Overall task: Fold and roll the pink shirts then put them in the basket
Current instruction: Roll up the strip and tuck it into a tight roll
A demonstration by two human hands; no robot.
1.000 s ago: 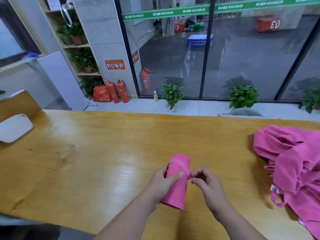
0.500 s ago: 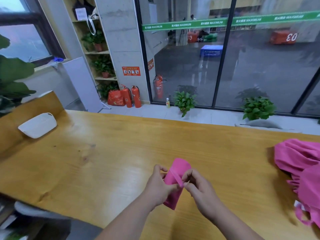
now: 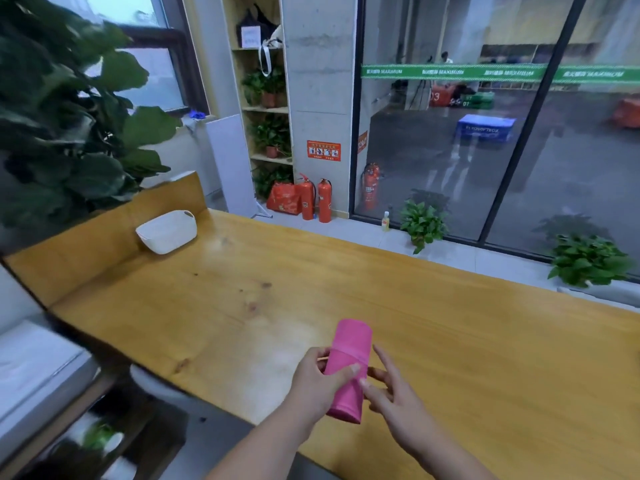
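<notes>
- One pink shirt is already a tight roll point(image 3: 349, 362), held just over the table point(image 3: 450, 323), near its front edge.
- The left hand point(image 3: 317, 382) grips the roll, thumb and fingers curled round it.
- The right hand point(image 3: 398, 400) has loose, spread fingers that only touch the roll's side.
- The basket point(image 3: 166, 233) stands well apart, far left; carrying the roll there is left, I judge.

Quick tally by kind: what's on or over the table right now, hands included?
rolled pink shirt: 1
white basket: 1
hands: 2, the left hand and the right hand
Total: 4
</notes>
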